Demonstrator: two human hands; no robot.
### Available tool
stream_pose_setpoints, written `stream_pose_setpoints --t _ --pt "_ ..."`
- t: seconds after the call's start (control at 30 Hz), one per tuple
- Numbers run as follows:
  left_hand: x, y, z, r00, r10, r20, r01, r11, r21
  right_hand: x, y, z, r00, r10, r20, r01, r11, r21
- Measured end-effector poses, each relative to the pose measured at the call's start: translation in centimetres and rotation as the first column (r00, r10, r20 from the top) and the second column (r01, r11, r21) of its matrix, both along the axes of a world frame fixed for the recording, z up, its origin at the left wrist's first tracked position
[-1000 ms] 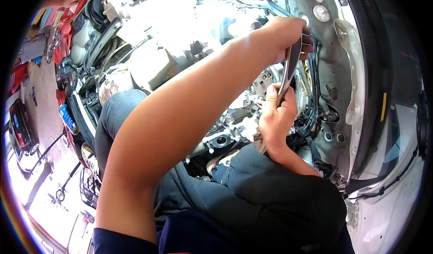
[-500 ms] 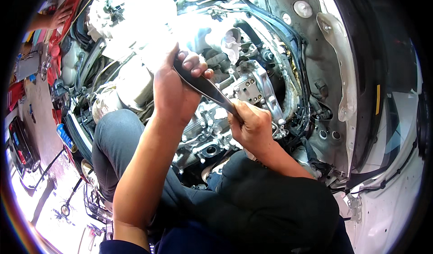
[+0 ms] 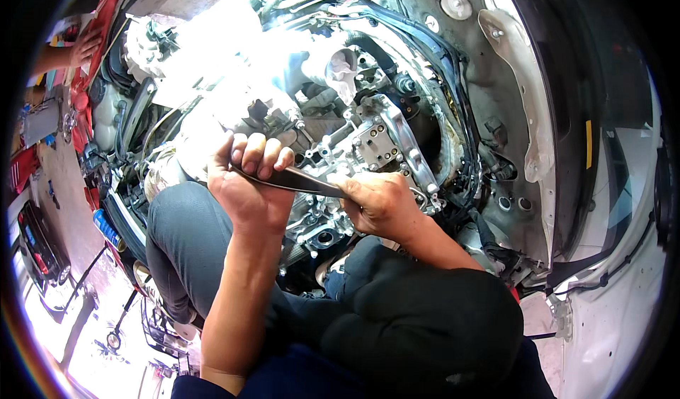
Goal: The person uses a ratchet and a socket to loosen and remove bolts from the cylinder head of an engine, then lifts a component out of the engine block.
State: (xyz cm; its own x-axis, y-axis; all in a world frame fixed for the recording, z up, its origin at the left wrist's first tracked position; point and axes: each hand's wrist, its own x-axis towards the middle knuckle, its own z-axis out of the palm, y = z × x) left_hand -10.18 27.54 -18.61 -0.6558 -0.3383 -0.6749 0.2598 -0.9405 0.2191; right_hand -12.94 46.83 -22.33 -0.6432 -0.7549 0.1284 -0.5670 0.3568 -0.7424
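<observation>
My left hand [image 3: 249, 186] is closed around one end of a dark, flat, slightly curved strip [image 3: 306, 181], fingers curled over it and palm turned up. The other end is gripped in my right hand [image 3: 382, 202], seen from its back, so that end is hidden. Between my hands the strip stretches almost level, with a thin shiny edge; its exact kind cannot be made out. Just beyond it lies the opened engine [image 3: 347, 147], bare metal with bolts and round ports. A flat metal plate with holes [image 3: 377, 148] sits on the engine beyond my right hand.
Dark hoses and wiring [image 3: 453, 80] run along the bay's right side, beside the grey body panel [image 3: 489, 101]. Glare washes out the upper left. My bent knees frame the work below. Another person's hand [image 3: 86, 47] rests at the red edge on the far left. A blue can [image 3: 106, 227] stands left.
My left hand has moved down and to the left, and my right hand slightly down. The strip, still in both hands, has turned from steeply slanted to nearly level.
</observation>
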Motion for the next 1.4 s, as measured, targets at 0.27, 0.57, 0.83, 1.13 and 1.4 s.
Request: stream_pose_setpoints --t 0.27,0.57,0.83,1.13,1.4 --pt "5.4 0.5 0.1 0.979 0.134 0.154 -0.133 0.991 -0.019 -1.3 -0.1 0.3 0.959 0.282 -0.027 -0.28 0.958 0.064" --pt "15.4 7.2 -0.9 0.623 -0.266 0.735 0.095 0.959 0.266 -4.0 -0.9 0.9 0.598 0.766 -0.235 -0.701 0.643 0.309" --pt "13.4 4.3 3.9 0.897 -0.145 0.418 0.116 0.989 0.092 -2.6 2.0 3.7 0.755 0.551 -0.355 -0.535 0.831 0.151" --pt "2.9 -1.6 5.0 0.943 -0.313 -0.116 0.309 0.95 -0.05 -1.3 0.2 0.8 0.958 -0.042 -0.282 0.003 0.991 -0.135" --pt "-6.1 -2.2 2.6 0.856 -0.506 0.109 0.498 0.747 -0.442 0.1 -3.3 0.3 0.861 -0.5 0.097 0.507 0.859 -0.073"
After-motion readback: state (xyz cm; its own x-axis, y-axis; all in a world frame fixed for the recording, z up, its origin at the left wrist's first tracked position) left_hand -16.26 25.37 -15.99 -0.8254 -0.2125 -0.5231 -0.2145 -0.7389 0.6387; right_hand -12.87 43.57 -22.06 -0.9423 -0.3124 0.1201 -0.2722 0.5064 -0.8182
